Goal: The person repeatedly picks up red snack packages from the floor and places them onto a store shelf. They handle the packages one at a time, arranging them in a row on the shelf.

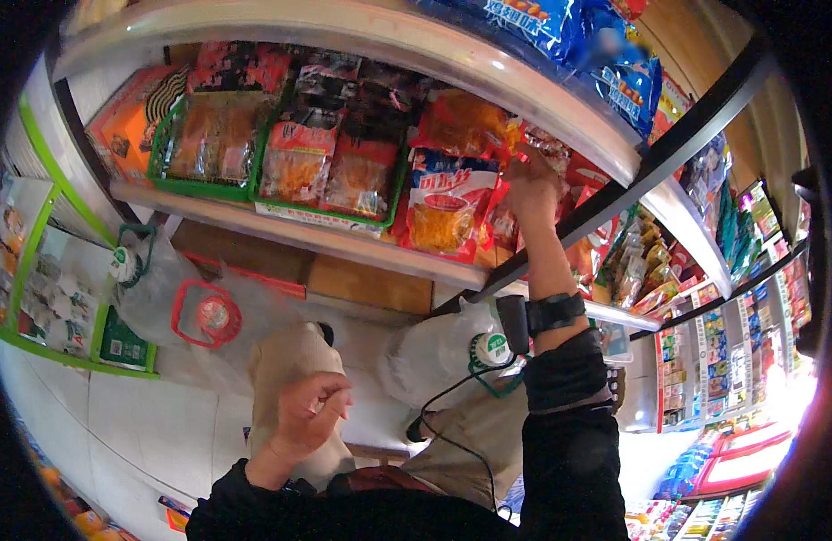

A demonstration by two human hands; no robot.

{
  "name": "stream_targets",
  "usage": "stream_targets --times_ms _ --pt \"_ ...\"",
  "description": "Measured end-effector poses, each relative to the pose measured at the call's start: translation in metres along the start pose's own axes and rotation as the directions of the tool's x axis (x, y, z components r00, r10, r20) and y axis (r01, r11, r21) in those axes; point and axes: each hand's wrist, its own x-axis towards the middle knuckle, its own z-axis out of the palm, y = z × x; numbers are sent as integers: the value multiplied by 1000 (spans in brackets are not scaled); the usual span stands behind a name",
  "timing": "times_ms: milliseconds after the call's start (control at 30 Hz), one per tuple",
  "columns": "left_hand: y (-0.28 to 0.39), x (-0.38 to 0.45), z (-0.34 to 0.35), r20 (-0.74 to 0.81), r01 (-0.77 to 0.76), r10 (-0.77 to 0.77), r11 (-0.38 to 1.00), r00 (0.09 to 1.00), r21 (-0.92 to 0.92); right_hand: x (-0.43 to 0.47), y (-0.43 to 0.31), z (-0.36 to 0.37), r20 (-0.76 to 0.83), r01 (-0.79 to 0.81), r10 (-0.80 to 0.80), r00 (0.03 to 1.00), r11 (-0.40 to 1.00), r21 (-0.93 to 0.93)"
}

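Observation:
My right hand (534, 186) reaches onto the middle shelf, among red snack packets. Its fingertips are blurred against the packets, so a grip cannot be made out. Just left of it a red-and-clear packet of orange shredded snack (451, 206) leans upright, with a similar packet (463, 122) behind. Further left, green plastic baskets hold flat clear-fronted food packets (298, 162) and brown packaged food (213, 142). Over my bent left knee (287, 358), my left hand (311, 412) is loosely curled, thumb against the fingers, with nothing visible in it.
Large clear water bottles with a green-capped top (492, 349) and a red handle (186, 314) stand below the shelf. A black upright post (592, 209) crosses close to my right forearm. Blue snack bags (619, 74) lie on the shelf above. A black cable (450, 399) hangs from my wrist device.

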Motion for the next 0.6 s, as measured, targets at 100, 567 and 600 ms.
stream_targets --times_ms 100,567,600 --pt "-10 -3 0 -8 69 -69 997 998 -31 -2 9 6 -105 151 -164 981 981 -119" --pt "-1 -3 4 -12 64 -64 998 998 -19 -14 -19 -4 -46 88 -100 994 973 -214" --pt "0 -3 4 -12 51 -51 999 999 -18 -17 -20 -3 -69 115 -129 989 978 -175"
